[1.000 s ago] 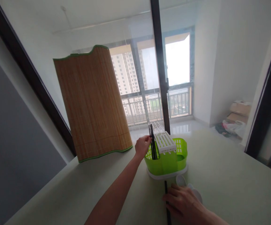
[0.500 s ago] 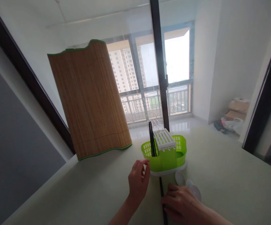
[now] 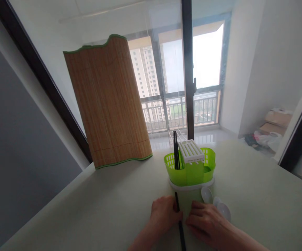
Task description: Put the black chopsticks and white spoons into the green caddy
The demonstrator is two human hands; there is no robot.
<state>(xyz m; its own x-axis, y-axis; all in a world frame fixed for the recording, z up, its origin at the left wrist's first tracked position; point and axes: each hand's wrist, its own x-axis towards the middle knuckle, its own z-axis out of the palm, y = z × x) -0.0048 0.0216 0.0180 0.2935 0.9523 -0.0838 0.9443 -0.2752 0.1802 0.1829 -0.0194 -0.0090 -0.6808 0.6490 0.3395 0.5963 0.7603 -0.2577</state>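
My left hand [image 3: 165, 211] is closed around the upper part of black chopsticks [image 3: 181, 237], which lie in front of the caddy. Just to their right, my right hand [image 3: 205, 219] is curled low over the table; whether anything is in its fingers is hidden. Beyond both hands stands a bright green cutlery caddy [image 3: 194, 177] with a white base and a white slatted top [image 3: 192, 150]. Black chopsticks [image 3: 176, 151] stand upright in its left compartment. White spoons [image 3: 224, 210] lie beside my right hand, partly covered by it.
A rolled bamboo mat [image 3: 111, 104] with green edging stands upright at the table's back left. The pale table [image 3: 88, 209] reaches a glass partition with a dark frame [image 3: 188, 69]. A wire rack [image 3: 172, 137] is behind the caddy. Boxes and bags [image 3: 273, 130] lie beyond the glass.
My left hand has come down from beside the caddy onto the chopsticks. My right hand has come off them and sits slightly to their right. The view has shifted a little.
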